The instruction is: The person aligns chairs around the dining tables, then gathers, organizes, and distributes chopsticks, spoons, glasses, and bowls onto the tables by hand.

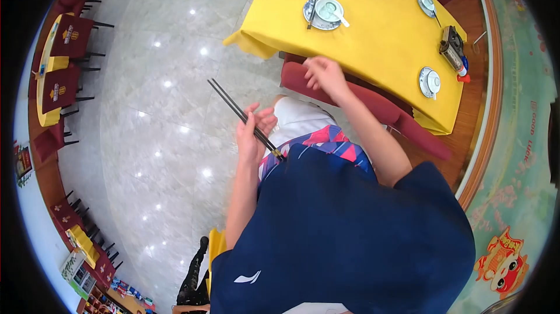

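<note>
A pair of dark chopsticks [233,106] lies across my left hand [252,133], held under the thumb, their thin ends pointing up and left over the floor. My right hand [327,78] is raised above the red chair [373,101] near the table's edge, its fingers curled; whether anything small is between them cannot be made out. On the yellow table [373,40], beyond my right hand, a bowl with a white spoon [329,9] sits on a patterned plate, with another pair of chopsticks [315,5] resting at its left side.
More bowls on plates [430,82] stand at the table's right, near a portable stove [455,43] and a gas can. Red chairs [61,86] surround tables at the far left. Part of a person in dark clothing [195,279] shows at the lower left.
</note>
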Demonstrator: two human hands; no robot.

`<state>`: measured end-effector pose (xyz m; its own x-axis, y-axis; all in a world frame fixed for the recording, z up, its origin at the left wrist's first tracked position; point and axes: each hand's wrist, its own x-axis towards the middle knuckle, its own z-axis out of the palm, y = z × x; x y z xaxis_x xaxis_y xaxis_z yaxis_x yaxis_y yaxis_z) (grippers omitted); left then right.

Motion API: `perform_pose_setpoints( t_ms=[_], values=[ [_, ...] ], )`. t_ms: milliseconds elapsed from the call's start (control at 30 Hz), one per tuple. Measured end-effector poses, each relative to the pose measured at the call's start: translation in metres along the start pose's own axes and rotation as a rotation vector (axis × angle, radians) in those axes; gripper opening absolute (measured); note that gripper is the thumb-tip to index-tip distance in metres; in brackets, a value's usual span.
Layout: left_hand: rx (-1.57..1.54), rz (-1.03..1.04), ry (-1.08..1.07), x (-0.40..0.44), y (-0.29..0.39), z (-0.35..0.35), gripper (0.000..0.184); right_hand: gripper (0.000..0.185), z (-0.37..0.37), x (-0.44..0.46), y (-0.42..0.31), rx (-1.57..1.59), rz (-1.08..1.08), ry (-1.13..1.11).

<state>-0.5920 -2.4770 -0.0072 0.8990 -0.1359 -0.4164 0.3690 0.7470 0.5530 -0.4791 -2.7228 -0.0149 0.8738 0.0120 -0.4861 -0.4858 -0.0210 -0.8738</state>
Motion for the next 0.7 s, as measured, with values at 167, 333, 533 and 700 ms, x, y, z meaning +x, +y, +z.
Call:
perform_pose_setpoints(
  t_ms=[167, 333, 533, 700],
  values=[
    [-0.024, -0.033, 0.201, 0.026, 0.036, -0.013, 0.037, 0.026, -0.034, 0.165, 0.045, 0.363, 0.234, 0.562],
    [0.166, 0.021, 0.193, 0.087, 0.115, -0.036, 0.038, 0.035, -0.021, 0.250, 0.076, 0.007, 0.114, 0.816],
    [0.139, -0.134, 0.164, 0.190, 0.190, -0.024, 0.042, 0.051, 0.002, 0.284, 0.089, -0.365, 0.016, 1.151],
    [0.182, -0.184, 0.110, 0.254, 0.232, -0.020, 0.043, 0.039, 0.026, 0.277, 0.047, -0.523, 0.260, 1.182]
  ],
)
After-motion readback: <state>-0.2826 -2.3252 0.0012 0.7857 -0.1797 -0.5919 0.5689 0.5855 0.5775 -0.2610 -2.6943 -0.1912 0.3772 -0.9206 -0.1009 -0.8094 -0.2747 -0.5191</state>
